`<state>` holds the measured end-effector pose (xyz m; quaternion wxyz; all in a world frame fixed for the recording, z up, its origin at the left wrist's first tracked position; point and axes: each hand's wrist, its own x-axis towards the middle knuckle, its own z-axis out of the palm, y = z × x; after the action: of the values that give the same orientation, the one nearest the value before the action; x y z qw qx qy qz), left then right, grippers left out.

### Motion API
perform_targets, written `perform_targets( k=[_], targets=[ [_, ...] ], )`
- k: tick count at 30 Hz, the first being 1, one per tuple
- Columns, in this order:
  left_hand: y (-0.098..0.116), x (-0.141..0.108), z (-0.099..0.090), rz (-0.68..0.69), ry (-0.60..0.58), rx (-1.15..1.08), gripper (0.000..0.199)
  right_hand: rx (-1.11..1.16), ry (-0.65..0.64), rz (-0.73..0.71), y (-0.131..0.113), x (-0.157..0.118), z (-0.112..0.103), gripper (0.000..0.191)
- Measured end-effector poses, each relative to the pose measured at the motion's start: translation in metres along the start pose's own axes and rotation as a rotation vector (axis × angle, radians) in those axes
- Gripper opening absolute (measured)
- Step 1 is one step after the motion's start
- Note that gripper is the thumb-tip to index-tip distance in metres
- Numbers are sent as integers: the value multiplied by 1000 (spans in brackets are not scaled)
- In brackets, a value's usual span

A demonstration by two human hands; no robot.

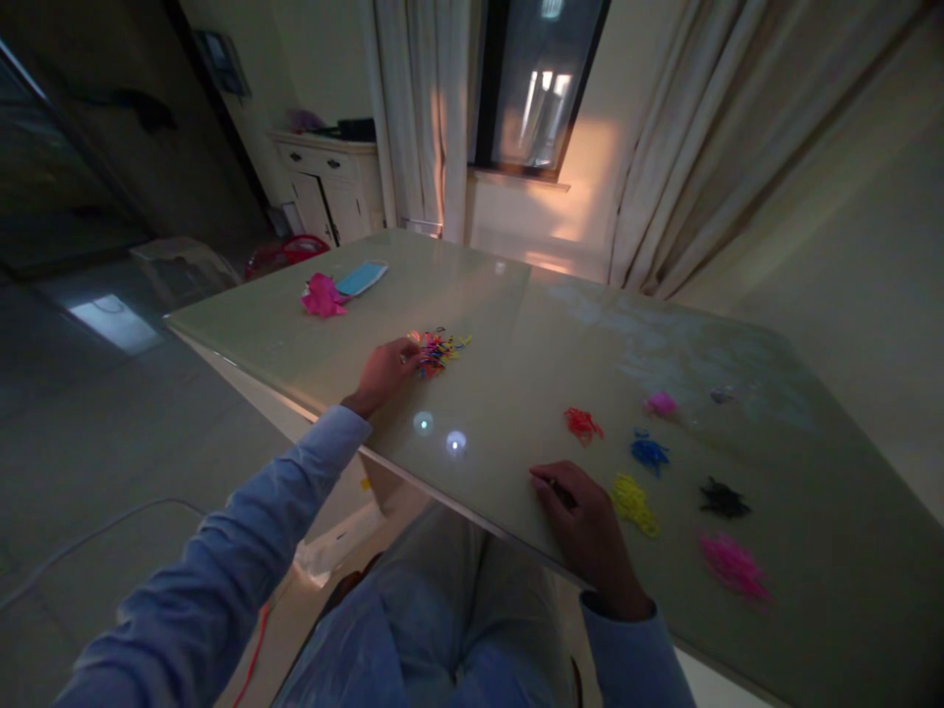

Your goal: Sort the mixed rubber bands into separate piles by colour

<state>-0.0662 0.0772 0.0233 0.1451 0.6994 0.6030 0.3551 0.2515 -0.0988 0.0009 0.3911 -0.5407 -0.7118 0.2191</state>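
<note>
A mixed pile of small coloured bands lies left of the table's middle. My left hand is at the pile's left edge, fingers bent together; what they hold, if anything, is too small to name. On the right, my right hand rests near the front edge with its fingers curled in, their contents hidden. Beside it are single-colour heaps: red, yellow and blue. Farther right sit a black heap, a large pink heap and a smaller pink one.
A crumpled pink item and a light blue flat item lie at the table's far left. A small clear item is at the right. The glossy table's front edge runs before my lap. A cabinet stands behind.
</note>
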Motion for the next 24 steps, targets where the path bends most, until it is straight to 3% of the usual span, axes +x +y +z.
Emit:
perform_targets(
  k=[9, 13, 18, 21, 24],
  targets=[
    [-2, 4, -6, -109, 20, -200, 25, 4, -5, -7, 0, 0, -1, 17],
    [8, 0, -12, -208, 49, -420, 30, 5, 1, -17, 1, 1, 0, 18],
    [40, -23, -18, -327, -81, -973, 49, 0, 12, -38, 2, 0, 1, 17],
    [66, -42, -18, -352, -215, -1289, 40, -2, 14, -37, 1, 0, 1, 16],
    [91, -58, -14, -363, -313, -1433, 32, 0, 19, -32, 0, 0, 1, 14]
  ],
)
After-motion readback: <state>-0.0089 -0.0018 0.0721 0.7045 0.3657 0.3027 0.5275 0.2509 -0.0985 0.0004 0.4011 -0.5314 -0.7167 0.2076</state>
